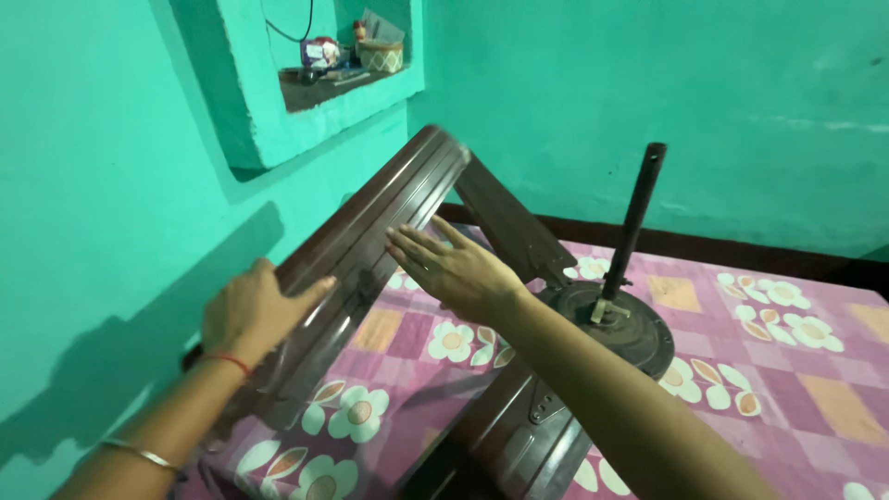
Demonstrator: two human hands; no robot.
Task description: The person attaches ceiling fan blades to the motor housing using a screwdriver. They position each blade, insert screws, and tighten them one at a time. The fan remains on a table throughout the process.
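The left hand lies flat, fingers together, pressed on the lower part of one brown fan blade that tilts up toward the green wall. The right hand, fingers spread, rests flat on the same blade higher up. Three blades show in all, joined to one round motor with one dark rod standing up, on a flowered pink sheet. One wall shelf holds small clutter.

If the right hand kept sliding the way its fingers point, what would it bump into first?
The right hand already rests on the brown fan blade, fingers pointing left. Past the blade's edge it would probably meet the turquoise wall, though depth is unclear.
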